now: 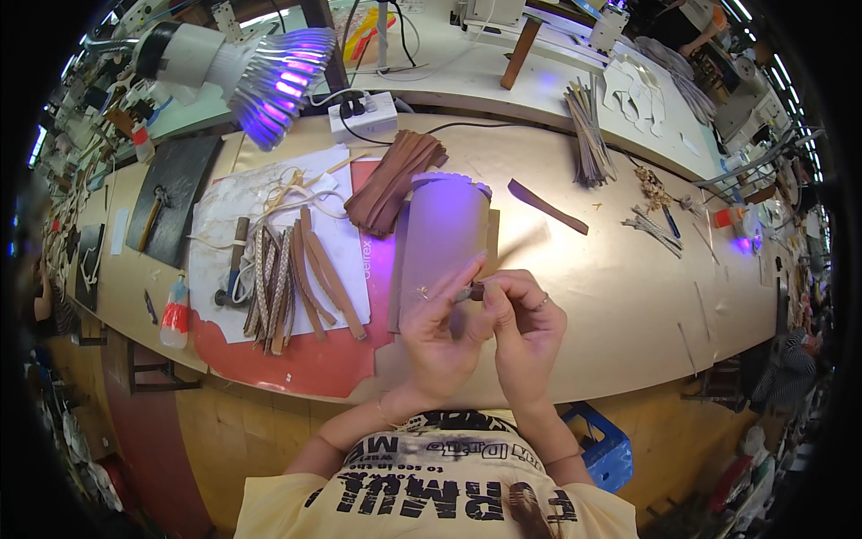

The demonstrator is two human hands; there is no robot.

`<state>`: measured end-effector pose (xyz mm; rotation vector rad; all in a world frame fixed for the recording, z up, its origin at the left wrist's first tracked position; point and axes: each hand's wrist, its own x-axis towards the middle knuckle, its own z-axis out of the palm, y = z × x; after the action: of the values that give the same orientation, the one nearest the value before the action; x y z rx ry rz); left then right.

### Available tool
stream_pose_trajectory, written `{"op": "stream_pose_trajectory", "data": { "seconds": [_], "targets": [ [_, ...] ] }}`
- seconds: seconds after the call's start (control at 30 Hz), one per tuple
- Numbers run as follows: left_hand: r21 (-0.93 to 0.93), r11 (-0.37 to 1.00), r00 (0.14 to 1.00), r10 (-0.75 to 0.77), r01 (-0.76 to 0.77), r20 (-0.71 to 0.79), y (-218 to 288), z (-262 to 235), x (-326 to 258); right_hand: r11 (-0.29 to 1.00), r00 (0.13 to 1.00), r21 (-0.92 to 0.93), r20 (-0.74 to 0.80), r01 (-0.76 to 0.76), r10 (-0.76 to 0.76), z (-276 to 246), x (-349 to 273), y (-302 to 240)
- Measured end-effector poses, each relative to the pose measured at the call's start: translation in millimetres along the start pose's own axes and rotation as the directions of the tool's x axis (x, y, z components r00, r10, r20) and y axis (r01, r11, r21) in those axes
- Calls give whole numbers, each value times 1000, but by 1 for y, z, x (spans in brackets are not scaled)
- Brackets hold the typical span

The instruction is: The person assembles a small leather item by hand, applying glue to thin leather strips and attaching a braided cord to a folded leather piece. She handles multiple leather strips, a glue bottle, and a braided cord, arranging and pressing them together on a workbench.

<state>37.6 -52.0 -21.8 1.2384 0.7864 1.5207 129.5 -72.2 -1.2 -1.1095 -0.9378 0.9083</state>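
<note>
Both my hands meet over the near part of the table. A narrow brown strip (pixel 475 293), probably leather, is pinched between their fingertips; a blurred brown streak up and to the right looks like its loose end. My left hand (pixel 442 346) has its fingers closed at the strip's left part. Thumb and forefinger of my right hand (pixel 528 337) press together on its right part. Just beyond them stands a tan block with a scalloped top (pixel 449 225), lit violet. A bundle of brown strips (pixel 395 182) lies behind it, and one loose strip (pixel 548 207) to the right.
At left, braided and plain strips (pixel 283 287) and a hammer (pixel 238 256) lie on a white sheet (pixel 215 216) over a red mat (pixel 287 364). A red-and-clear bottle (pixel 176 314) stands nearby. A lamp (pixel 278 85) hangs above. More strip bundles (pixel 588 135) lie far right.
</note>
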Motion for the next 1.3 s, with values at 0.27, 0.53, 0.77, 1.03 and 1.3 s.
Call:
{"op": "stream_pose_trajectory", "data": {
  "seconds": [0.27,0.53,0.77,1.03,1.3],
  "targets": [
    [-125,971,979,-203,206,37,12,-1,-10,996,998,63,-28,66,-64,4,-20,5],
    [-160,964,975,-219,210,-38,17,6,-15,985,991,130,-90,112,-101,8,-33,2],
    [-447,827,909,-410,341,-66,13,3,-8,912,999,411,-53,21,1,4,-29,10],
    [-597,713,880,-474,368,-24,10,1,0,869,998,495,-60,27,3,1,-23,17],
    [-139,982,990,-136,129,-41,11,-5,-1,960,966,-115,73,256,-249,-20,-12,10]
  ]
}}
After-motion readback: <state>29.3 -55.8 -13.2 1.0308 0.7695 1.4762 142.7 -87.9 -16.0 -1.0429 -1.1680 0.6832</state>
